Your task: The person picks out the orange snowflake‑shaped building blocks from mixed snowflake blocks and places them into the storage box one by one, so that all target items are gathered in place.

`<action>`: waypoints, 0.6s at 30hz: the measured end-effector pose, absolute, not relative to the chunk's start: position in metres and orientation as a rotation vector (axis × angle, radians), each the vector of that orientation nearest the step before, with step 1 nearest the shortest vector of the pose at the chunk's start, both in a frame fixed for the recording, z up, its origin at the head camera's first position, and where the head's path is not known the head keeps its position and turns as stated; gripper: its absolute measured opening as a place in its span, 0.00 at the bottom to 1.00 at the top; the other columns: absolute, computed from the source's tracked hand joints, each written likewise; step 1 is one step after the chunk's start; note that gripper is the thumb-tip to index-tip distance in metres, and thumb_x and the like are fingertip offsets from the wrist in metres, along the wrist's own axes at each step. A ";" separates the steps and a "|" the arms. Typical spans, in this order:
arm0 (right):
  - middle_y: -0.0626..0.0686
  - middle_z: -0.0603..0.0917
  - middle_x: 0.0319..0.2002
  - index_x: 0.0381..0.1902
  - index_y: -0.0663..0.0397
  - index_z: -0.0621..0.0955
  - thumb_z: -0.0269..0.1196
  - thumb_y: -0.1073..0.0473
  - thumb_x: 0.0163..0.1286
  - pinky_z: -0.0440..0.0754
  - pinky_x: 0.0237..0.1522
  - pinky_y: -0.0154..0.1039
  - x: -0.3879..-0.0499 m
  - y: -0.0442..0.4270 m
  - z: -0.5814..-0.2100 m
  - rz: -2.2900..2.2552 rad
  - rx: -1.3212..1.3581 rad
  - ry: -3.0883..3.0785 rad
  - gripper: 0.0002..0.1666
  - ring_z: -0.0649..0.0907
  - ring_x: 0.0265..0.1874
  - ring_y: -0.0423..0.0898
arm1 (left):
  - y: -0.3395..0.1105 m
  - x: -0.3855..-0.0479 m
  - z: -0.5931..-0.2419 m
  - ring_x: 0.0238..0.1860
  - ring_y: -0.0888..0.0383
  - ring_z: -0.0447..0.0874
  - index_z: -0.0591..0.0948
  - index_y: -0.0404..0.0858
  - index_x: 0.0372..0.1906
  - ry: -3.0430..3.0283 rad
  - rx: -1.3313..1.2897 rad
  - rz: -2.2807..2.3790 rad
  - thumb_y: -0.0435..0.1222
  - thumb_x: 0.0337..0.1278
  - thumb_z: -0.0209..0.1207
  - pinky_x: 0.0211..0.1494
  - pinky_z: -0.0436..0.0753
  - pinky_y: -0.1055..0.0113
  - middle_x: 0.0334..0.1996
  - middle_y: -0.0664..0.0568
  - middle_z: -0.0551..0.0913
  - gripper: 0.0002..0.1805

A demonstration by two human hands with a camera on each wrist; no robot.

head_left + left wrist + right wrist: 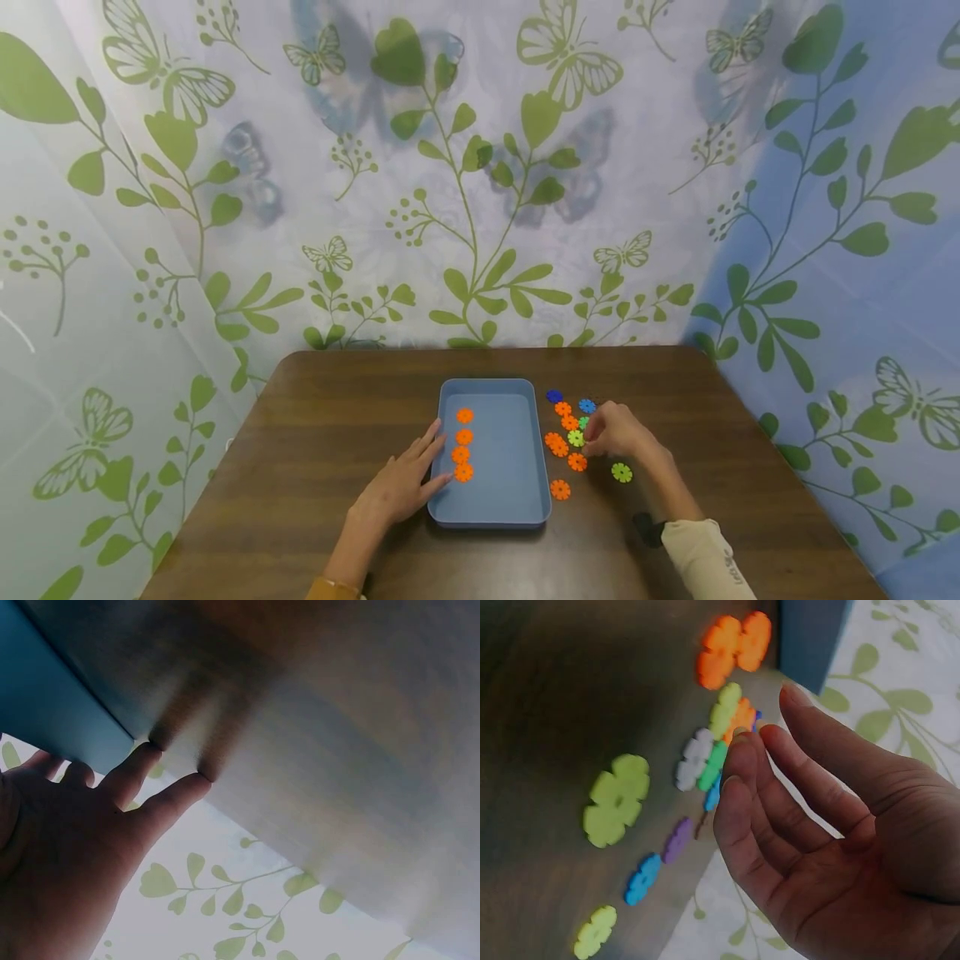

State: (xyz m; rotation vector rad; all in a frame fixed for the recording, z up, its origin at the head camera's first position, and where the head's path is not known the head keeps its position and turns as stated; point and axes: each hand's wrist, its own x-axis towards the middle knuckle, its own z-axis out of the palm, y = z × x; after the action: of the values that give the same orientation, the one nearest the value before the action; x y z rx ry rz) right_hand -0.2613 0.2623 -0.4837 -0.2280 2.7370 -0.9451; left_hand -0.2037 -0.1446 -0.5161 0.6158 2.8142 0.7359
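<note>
While the left hand (401,483) minds the blue-grey tray (502,475), the right hand (618,432) hangs over the loose discs (577,467).
Up close, one orange disc (560,494) sits just beside the tray's right wall. That left hand is spread and relaxed, fingers straight along the left rim, thumb over it, presumably steadying the tray. Now the right hand: fingers bent, thumb apart, nothing visible between them, though whether a fingertip touches a disc I can't tell. Inside the tray, four orange discs (464,441) line up down the left half, likely grouped by colour; the mixed ones lie to its right, presumably for that hand's reach. Farthest of them, a dark blue disc (554,396), and behind the desk (360,392), leafy patterned cloth (465,208).
</note>
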 end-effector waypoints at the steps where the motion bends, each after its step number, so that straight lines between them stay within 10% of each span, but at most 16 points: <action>1: 0.51 0.86 0.30 0.33 0.59 0.88 0.82 0.67 0.59 0.89 0.33 0.43 -0.261 0.261 -0.485 -0.927 -0.208 2.740 0.10 0.83 0.28 0.46 | -0.144 -0.204 -0.516 0.82 0.34 0.61 0.64 0.39 0.85 2.813 0.616 0.737 0.55 0.80 0.59 0.73 0.60 0.20 0.89 0.51 0.49 0.41; 18: 0.48 0.85 0.24 0.23 0.59 0.88 0.86 0.70 0.50 0.83 0.27 0.40 -0.259 0.240 -0.503 -0.806 -0.258 2.845 0.13 0.80 0.24 0.44 | -0.144 -0.205 -0.516 0.82 0.33 0.60 0.63 0.39 0.85 2.814 0.626 0.748 0.53 0.80 0.60 0.73 0.60 0.19 0.89 0.50 0.49 0.41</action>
State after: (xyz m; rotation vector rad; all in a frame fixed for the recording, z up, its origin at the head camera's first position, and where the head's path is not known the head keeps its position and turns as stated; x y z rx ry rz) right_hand -0.2592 0.2395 -0.5029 -0.2582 2.8452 -0.8055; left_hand -0.2048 -0.1440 -0.5163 0.6259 2.8143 0.7483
